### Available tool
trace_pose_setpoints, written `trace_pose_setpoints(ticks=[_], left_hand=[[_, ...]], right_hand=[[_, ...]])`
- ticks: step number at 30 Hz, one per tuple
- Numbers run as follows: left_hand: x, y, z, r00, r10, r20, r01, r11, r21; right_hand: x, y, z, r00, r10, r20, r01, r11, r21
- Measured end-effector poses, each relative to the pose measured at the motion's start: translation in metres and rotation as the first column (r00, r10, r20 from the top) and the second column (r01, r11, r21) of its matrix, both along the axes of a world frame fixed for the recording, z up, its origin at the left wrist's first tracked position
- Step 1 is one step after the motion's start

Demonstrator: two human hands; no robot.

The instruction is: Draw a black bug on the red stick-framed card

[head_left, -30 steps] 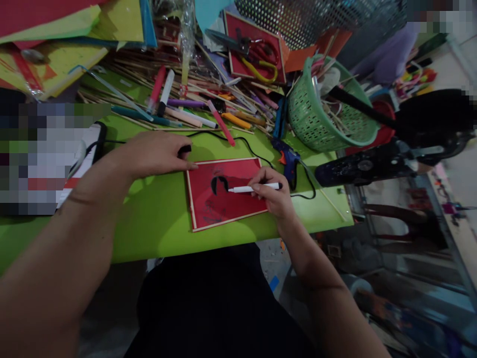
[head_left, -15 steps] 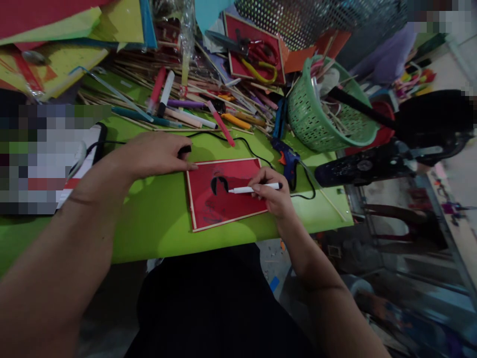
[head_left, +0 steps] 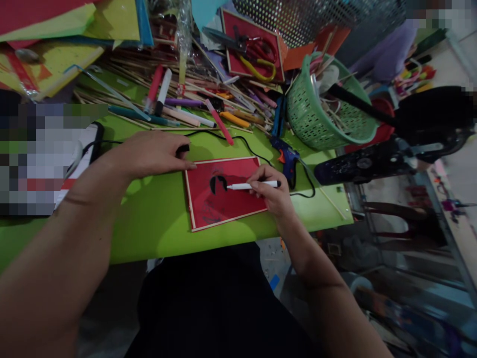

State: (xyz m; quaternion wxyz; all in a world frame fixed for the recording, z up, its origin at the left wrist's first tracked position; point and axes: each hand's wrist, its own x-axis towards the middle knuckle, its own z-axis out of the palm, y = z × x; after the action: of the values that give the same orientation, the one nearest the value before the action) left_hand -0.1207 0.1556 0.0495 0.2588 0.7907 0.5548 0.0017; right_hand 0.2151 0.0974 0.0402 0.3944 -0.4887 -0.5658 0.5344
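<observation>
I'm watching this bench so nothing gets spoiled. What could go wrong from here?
The left hand touches only one corner of the red rectangular pale-edged panel, so it might twist under the slim white marker. The black ink shape could smear if wet and brushed by the right hand. The blue-and-orange plastic glue gun beside that hand may burn it, if hot.

Red panel (head_left: 238,199) with black marks (head_left: 218,184), white-and-black marker (head_left: 253,185), lime-green table (head_left: 149,209).

Board (head_left: 238,206) on table (head_left: 149,219), pens (head_left: 219,122) behind it, glue gun (head_left: 286,154) right of it, basket (head_left: 307,114) (sticks (head_left: 328,44) inside) beyond
</observation>
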Motion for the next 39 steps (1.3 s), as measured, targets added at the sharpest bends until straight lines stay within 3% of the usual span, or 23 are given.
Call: trace_pose_setpoints(ticks=[7,23,29,39], left_hand=[[0.002,-0.001,0.003,0.998,0.058,0.012,-0.058,0.997,-0.056],[-0.001,0.001,0.001,0.998,0.01,0.063,-0.009,1.0,-0.026],[0.003,0.0,0.007,1.0,0.025,0.009,-0.024,0.999,-0.041],[0.005,-0.001,0.01,0.999,0.049,0.007,-0.049,0.996,-0.069]], right_hand=[[0.002,-0.001,-0.003,0.999,-0.023,0.029,0.023,1.0,0.002],[-0.001,-0.002,0.0,0.999,0.016,0.032,-0.016,1.0,0.005],[-0.001,-0.001,0.001,1.0,0.017,0.02,-0.017,1.0,0.005],[0.004,-0.001,-0.007,1.0,0.03,0.01,-0.03,0.999,0.032]])
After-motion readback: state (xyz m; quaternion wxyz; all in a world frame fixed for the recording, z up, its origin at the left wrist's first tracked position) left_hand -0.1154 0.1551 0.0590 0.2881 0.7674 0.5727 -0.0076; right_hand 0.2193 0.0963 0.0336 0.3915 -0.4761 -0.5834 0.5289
